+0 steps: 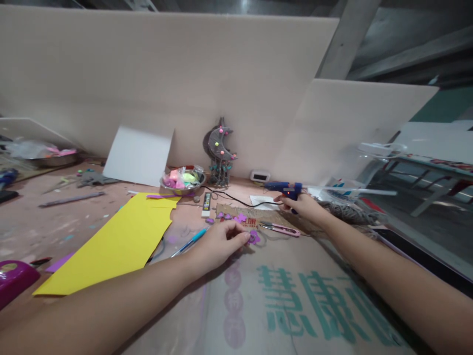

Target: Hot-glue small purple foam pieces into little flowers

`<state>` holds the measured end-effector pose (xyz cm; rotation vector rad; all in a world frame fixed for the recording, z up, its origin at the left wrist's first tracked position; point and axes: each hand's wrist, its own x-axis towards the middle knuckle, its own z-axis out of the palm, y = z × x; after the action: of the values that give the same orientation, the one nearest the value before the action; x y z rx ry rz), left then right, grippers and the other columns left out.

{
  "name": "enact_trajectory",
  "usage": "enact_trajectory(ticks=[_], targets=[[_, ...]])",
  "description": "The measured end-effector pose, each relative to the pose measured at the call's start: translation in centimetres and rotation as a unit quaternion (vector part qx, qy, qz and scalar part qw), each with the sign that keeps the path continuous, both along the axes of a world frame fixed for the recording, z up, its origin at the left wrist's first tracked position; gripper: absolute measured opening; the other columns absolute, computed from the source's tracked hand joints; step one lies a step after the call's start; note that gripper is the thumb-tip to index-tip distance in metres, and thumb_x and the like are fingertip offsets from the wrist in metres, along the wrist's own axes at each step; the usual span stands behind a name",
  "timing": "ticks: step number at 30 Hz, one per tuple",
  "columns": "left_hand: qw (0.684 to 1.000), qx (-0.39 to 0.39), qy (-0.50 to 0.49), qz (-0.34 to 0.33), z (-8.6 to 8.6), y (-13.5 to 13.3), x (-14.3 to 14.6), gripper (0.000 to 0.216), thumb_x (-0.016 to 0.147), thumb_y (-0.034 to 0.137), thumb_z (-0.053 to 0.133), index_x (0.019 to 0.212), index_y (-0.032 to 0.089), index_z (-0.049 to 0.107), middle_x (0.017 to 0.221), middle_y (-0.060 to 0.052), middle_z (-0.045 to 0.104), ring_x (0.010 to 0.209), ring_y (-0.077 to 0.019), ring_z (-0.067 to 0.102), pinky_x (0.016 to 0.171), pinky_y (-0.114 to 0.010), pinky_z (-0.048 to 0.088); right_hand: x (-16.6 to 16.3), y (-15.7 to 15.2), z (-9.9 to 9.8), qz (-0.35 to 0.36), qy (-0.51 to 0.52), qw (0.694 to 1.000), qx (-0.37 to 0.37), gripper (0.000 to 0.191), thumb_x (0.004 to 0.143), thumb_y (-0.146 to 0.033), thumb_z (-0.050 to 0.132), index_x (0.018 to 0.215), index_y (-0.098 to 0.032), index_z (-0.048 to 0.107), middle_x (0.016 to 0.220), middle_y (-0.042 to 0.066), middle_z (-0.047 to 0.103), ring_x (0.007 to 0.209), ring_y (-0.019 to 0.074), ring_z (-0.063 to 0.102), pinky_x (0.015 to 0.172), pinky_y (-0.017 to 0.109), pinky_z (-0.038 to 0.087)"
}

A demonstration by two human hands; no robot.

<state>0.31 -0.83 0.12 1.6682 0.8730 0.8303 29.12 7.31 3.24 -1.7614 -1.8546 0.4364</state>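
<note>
Between the thumb and fingers of my left hand (223, 244) is a small purple flower (253, 237), pinched above the cardboard (273, 266). My right hand (301, 206) is closed round the handle of a blue glue gun (284, 188), whose nozzle points left and from whose back a long white glue stick (354, 190) sticks out. Several more purple flowers (240, 217) lie just beyond my left hand. Pink thread snips (283, 229) rest on the cardboard between my hands. A blue pen (190, 241) lies left of my left hand.
Yellow paper (118, 241) spreads at the left, near a magenta object (15, 281). A metal bowl (181, 190) of coloured clay packs stands behind, beside a grey crescent-moon ornament (220, 143). A black cord (236, 201) crosses the table. Grey yarn (343, 213) lies at the right.
</note>
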Motion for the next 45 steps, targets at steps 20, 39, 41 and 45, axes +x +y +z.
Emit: enact_trajectory(ticks=[20, 39, 41, 45], targets=[[0.999, -0.018, -0.010, 0.028, 0.0, 0.2, 0.0, 0.025, 0.081, 0.041, 0.054, 0.077, 0.016, 0.052, 0.064, 0.001, 0.057, 0.056, -0.0093, 0.051, 0.051, -0.020, 0.039, -4.0, -12.6, 0.2, 0.111, 0.022, 0.994, 0.015, 0.034, 0.074, -0.054, 0.056, 0.080, -0.024, 0.070, 0.083, 0.005, 0.072, 0.076, 0.0239, 0.067, 0.070, 0.033, 0.055], [1.000, -0.010, -0.007, 0.025, -0.5, 0.3, 0.0, 0.023, 0.080, 0.039, 0.053, 0.075, 0.018, 0.050, 0.062, 0.001, 0.057, 0.053, -0.0099, 0.051, 0.049, -0.021, 0.038, -4.1, -12.1, -1.1, 0.077, -0.004, 0.997, 0.003, 0.032, 0.067, -0.056, 0.059, 0.076, -0.027, 0.068, 0.070, 0.002, 0.069, 0.064, 0.0220, 0.064, 0.058, 0.031, 0.053], [1.000, -0.012, -0.007, 0.026, -0.5, 0.3, 0.0, 0.023, 0.080, 0.040, 0.054, 0.075, 0.017, 0.050, 0.062, 0.001, 0.057, 0.053, -0.0100, 0.051, 0.049, -0.021, 0.038, -4.2, -12.1, -1.0, 0.081, 0.011, 0.997, 0.002, 0.032, 0.067, -0.055, 0.060, 0.081, -0.027, 0.068, 0.069, 0.002, 0.069, 0.063, 0.0215, 0.063, 0.057, 0.031, 0.052], [1.000, -0.014, -0.003, 0.027, -0.5, 0.4, 0.0, 0.025, 0.079, 0.041, 0.055, 0.075, 0.017, 0.051, 0.063, 0.001, 0.058, 0.054, -0.0103, 0.051, 0.050, -0.021, 0.039, -4.8, -12.0, -1.0, 0.065, 0.044, 0.997, 0.021, 0.031, 0.064, -0.053, 0.062, 0.081, -0.028, 0.067, 0.064, 0.002, 0.067, 0.058, 0.0214, 0.061, 0.052, 0.031, 0.051]])
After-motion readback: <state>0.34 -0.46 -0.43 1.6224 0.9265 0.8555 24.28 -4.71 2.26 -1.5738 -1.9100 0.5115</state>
